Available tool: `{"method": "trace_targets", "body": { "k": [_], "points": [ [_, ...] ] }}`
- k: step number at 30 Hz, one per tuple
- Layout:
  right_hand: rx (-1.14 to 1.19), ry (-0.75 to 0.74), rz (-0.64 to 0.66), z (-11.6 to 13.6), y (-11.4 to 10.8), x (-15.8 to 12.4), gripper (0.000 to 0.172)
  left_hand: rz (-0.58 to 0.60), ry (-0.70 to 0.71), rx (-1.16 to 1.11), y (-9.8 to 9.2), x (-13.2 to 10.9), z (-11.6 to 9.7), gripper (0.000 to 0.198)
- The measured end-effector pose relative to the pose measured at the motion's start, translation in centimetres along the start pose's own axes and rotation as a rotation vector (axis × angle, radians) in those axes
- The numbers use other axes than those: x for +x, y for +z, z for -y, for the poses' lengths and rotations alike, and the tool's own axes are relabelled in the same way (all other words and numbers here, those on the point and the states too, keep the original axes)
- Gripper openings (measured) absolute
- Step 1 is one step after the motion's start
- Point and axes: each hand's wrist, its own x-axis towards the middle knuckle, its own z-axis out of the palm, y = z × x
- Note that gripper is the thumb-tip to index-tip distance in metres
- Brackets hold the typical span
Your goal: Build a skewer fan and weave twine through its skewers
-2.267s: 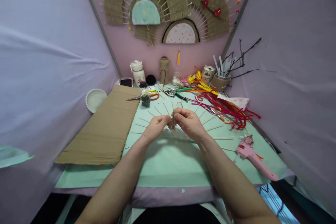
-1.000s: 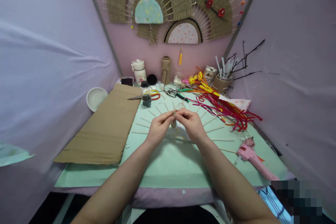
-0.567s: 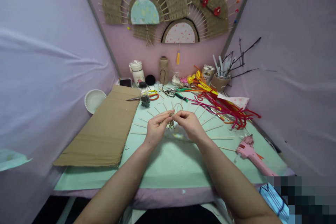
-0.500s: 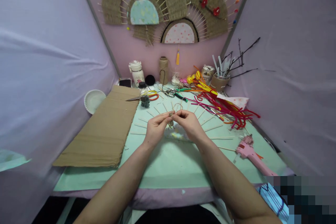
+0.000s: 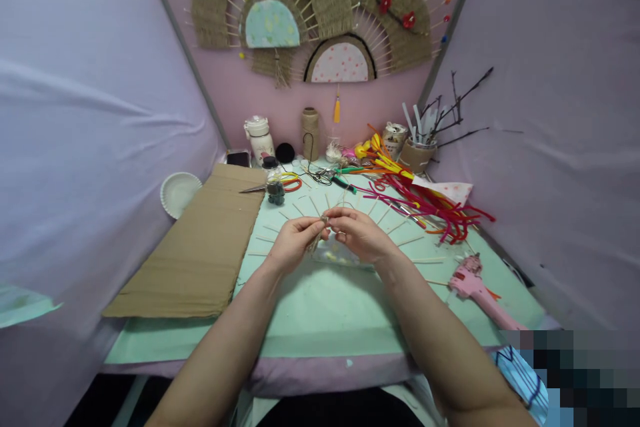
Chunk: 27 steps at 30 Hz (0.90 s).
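Note:
In the head view, my left hand (image 5: 291, 242) is closed in a pinch on a small tassel of brown twine (image 5: 315, 243), whose loose strands hang below the fingertips. The thumb and fingers of my right hand (image 5: 365, 235) meet at the tassel's top end, and a thin cord loops up behind them. Under both hands lies a half-round fan piece (image 5: 340, 255) with a pale flowered face, partly covered. Thin wooden sticks (image 5: 411, 241) spread out from it like rays across the green tabletop.
A brown cardboard sheet (image 5: 187, 247) lies at left beside a white paper plate (image 5: 181, 195). Scissors (image 5: 293, 183) and a twine spool (image 5: 310, 133) are at the back. Pipe cleaners (image 5: 440, 210) and a pink glue gun (image 5: 477, 290) occupy the right side.
My left hand has lowered slightly, and the tassel's strands now slant down to the left beside it. My right hand's fingers have shifted and opened a little around the top.

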Motion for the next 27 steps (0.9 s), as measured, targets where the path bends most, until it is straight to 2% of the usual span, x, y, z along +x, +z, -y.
{"method": "trace_targets", "body": {
  "k": [6,8,12,15,18,21,24,27],
  "points": [
    [-0.220,-0.124,-0.019,-0.6,-0.5,0.2,0.020,0.085,-0.096,-0.075,-0.2,0.0,0.3,0.033],
    [-0.204,-0.128,-0.001,-0.5,-0.6,0.1,0.017,0.145,-0.147,-0.121,-0.4,0.0,0.4,0.033],
    [-0.099,-0.045,0.140,-0.2,-0.6,-0.2,0.017,0.293,-0.256,-0.285,-1.0,-0.1,0.4,0.030],
    [-0.037,-0.003,0.213,0.0,-0.3,-0.5,0.017,0.304,-0.289,-0.328,-1.2,-0.2,0.2,0.025],
    [-0.009,-0.013,0.210,0.0,-0.1,-0.4,0.017,0.254,-0.270,-0.309,-0.9,-0.2,0.1,0.023],
    [-0.002,-0.036,0.116,-0.2,-0.2,-0.2,0.022,0.152,-0.209,-0.361,-0.6,0.1,0.0,0.021],
    [-0.102,-0.081,-0.003,-0.2,-0.2,-0.1,0.029,-0.033,-0.178,-0.603,-0.8,0.4,-0.3,0.012],
    [-0.263,-0.126,-0.074,-0.3,0.0,-0.1,0.030,-0.218,-0.251,-0.853,-1.3,0.8,-0.6,0.014]
  ]
}}
